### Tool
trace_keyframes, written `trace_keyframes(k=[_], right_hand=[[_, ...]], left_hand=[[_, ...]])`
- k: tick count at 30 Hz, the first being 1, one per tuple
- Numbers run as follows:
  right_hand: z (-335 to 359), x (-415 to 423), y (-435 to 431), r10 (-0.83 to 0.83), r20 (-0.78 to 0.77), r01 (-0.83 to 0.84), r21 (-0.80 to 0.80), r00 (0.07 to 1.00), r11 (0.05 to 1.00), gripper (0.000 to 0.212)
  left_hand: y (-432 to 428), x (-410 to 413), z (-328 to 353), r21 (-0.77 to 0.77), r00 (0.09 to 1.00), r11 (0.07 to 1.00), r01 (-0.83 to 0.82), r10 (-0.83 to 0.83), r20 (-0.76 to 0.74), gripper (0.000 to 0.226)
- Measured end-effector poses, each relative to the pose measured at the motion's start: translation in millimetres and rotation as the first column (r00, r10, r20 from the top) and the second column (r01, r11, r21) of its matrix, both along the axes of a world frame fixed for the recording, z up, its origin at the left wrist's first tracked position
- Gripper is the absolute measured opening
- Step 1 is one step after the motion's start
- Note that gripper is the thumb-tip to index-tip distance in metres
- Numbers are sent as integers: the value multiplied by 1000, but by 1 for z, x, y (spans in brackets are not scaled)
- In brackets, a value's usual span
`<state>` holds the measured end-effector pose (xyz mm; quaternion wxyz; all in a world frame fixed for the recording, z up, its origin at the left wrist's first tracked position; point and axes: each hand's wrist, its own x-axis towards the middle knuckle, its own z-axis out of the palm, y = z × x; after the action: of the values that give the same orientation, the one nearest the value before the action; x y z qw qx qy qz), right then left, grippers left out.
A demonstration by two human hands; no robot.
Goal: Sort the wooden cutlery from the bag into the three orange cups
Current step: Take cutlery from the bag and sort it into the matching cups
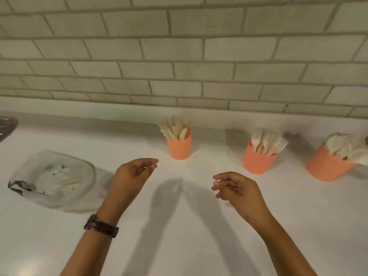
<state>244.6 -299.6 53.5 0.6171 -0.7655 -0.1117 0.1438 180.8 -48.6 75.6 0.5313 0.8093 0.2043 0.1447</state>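
Wooden cutlery stood in three orange cups set in a row near the back of the white counter, working ends up. The left cup held flat blade-shaped pieces that looked like knives. The middle cup held forks, and the right cup held spoons. The pieces in each cup were too crowded and blurred to count. The cups stood well apart from one another.

One clear plastic bag lay slumped on the counter to the left, away from the cups. A few pale shapes showed through it, too blurred to tell what they were. Dark printing marked its lower left corner, but none of it could be read.

Both hands hung above the counter between the bag and the cups, touching nothing. The left hand was just beside the bag's right edge, palm turned inward, with its fingers loosely curled, the thumb close to the fingertips, and nothing between them. The right hand was lower and in front of the middle cup, its fingers relaxed, slightly bent and empty. Both forearms were bare. The left wrist wore one watch on a dark brown strap.

Behind the cups rose a wall of pale tiles. A curved metal rim showed at the far left edge.
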Motion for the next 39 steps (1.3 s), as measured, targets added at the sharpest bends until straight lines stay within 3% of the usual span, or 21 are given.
trace_keyframes(k=[6, 10, 15, 17, 20, 24, 26, 27, 30, 32, 35, 39], right_hand=[[-5, -44, 127, -26, -93, 32, 54, 995, 998, 18], [-1, -59, 185, -12, -80, 16, 51, 997, 999, 18], [7, -70, 248, 62, -34, -62, -6, 998, 998, 21], [12, -74, 273, 88, 14, -87, -26, 996, 996, 25], [21, -81, 313, 140, 169, -130, -72, 976, 989, 18], [21, -91, 369, 285, 417, -204, -228, 863, 952, 12], [10, -96, 391, 462, 342, -312, -411, 818, 857, 18], [2, -97, 400, 544, 252, -349, -542, 800, 764, 20], [-24, -98, 414, 673, -41, -363, -865, 738, 345, 13], [-39, -97, 420, 691, -129, -333, -927, 712, 170, 16], [-55, -93, 429, 718, -129, -247, -967, 684, 62, 45], [-51, -84, 433, 712, -154, -296, -952, 685, 79, 38]], left_hand=[[122, -52, 15, 240, 999, 971, 0, -9, 37, 23], [197, -74, 15, 462, 987, 876, -139, 83, 139, 13], [273, -87, -6, 659, 955, 723, -206, 295, -25, 9], [290, -90, -12, 654, 933, 740, -157, 329, -149, 11], [307, -93, -18, 427, 923, 901, -75, 225, -312, 14], [309, -103, -22, 339, 965, 940, 36, 56, -258, 39], [303, -112, -23, 348, 977, 935, 66, 10, -211, 47], [301, -117, -24, 346, 980, 936, 73, -2, -201, 51], [294, -131, -26, 294, 972, 949, 114, -46, -229, 68], [291, -137, -27, 290, 958, 942, 166, -84, -274, 77], [289, -142, -28, 289, 929, 932, 219, -109, -353, 86], [291, -142, -20, 290, 931, 934, 210, -100, -350, 90]])
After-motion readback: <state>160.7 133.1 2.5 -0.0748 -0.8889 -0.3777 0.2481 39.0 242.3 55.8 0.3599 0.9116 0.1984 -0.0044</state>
